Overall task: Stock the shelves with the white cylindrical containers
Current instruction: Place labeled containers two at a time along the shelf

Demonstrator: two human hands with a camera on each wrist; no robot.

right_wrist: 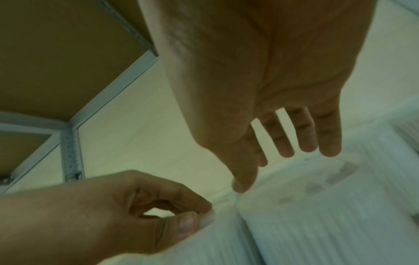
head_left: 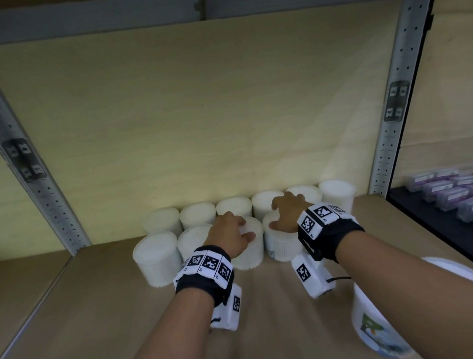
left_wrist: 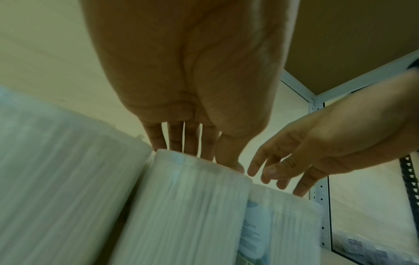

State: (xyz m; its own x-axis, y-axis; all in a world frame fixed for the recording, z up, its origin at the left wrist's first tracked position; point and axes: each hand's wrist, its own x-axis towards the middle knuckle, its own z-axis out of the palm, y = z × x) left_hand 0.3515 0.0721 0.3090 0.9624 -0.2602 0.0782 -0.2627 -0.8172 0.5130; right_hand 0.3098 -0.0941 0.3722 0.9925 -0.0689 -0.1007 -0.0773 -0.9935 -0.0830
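White cylindrical containers stand in two rows at the back of the wooden shelf (head_left: 85, 318). The back row (head_left: 233, 206) runs along the rear wall and a shorter front row (head_left: 156, 256) stands before it. My left hand (head_left: 231, 236) lies on top of the third front container (head_left: 249, 254), its thumb and fingers curled over the rim (left_wrist: 188, 206). My right hand (head_left: 285, 215) is over the neighbouring container (head_left: 279, 246), fingers straight and spread, with the thumb tip at its top edge (right_wrist: 317, 215).
A white bucket (head_left: 383, 329) with a picture label stands at the shelf's front right, under my right forearm. Grey perforated uprights (head_left: 399, 104) (head_left: 25, 167) frame the bay. Purple packs (head_left: 463, 198) fill the neighbouring shelf on the right. Another shelf board hangs close overhead.
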